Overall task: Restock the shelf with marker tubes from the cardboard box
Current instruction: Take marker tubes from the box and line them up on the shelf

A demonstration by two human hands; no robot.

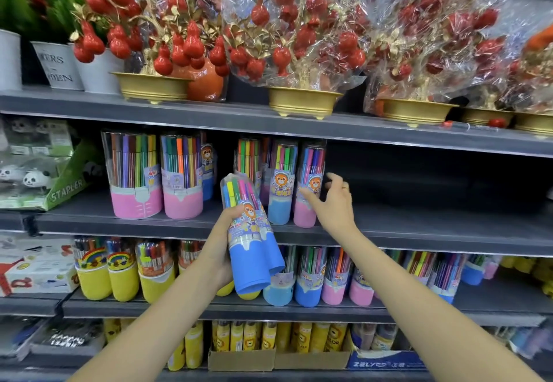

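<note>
My left hand (225,238) grips two blue-based marker tubes (254,250), tilted, in front of the middle shelf (191,226). My right hand (332,202) is open, its fingers spread and touching a pink-based marker tube (309,184) that stands at the right end of a small group of tubes. A blue-based tube (281,184) stands just left of it. Two wide pink-based tubes (136,175) stand further left on the same shelf. The cardboard box is not in view.
The middle shelf is dark and bare to the right of my right hand (434,202). Gold-potted red fruit decorations (302,52) fill the shelf above. Below are yellow, blue and pink marker tubes (308,277). A green stapler box (45,172) sits at the left.
</note>
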